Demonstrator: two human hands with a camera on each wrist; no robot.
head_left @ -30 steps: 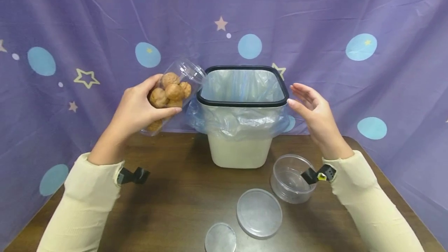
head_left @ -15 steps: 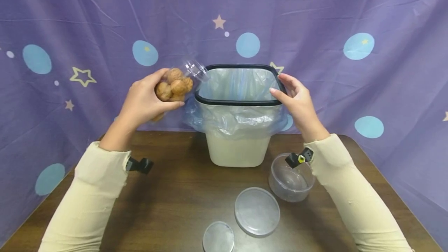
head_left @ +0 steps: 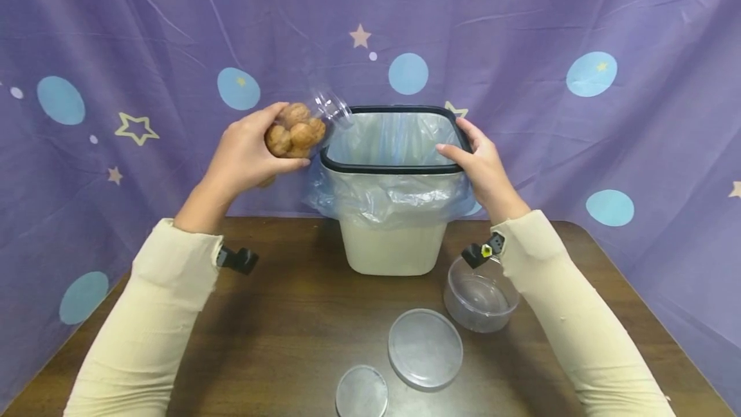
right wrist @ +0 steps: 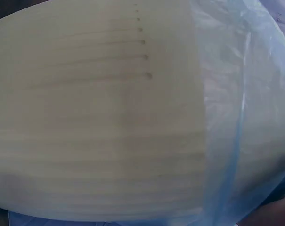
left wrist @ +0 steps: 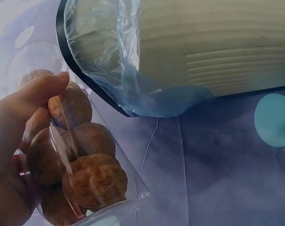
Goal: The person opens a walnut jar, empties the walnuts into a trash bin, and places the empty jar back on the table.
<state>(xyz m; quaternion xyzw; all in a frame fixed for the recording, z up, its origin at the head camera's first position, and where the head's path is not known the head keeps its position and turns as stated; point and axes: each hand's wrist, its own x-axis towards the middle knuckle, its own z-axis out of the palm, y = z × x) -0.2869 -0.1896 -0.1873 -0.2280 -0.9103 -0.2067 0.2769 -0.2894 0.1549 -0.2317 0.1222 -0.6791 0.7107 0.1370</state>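
Note:
My left hand (head_left: 249,150) grips a clear plastic jar (head_left: 301,130) full of walnuts (left wrist: 93,179), tilted with its open mouth toward the left rim of a cream bin (head_left: 393,250). The bin has a black rim (head_left: 393,169) and a blue plastic liner (head_left: 393,195). My right hand (head_left: 477,159) rests on the bin's right rim, its thumb over the edge. In the left wrist view my fingers wrap the jar beside the bin's corner (left wrist: 100,89). The right wrist view shows only the bin's ribbed wall (right wrist: 100,117) and the liner (right wrist: 241,122) close up.
On the brown table (head_left: 278,333) in front of the bin stand an empty clear tub (head_left: 480,301), a large clear lid (head_left: 425,349) and a small clear lid (head_left: 361,392). A purple cloth (head_left: 521,31) with stars and blue dots hangs behind.
My left hand has raised the jar and brought it closer to the bin's rim. My right hand has moved left from open air and come to rest on the bin's right rim.

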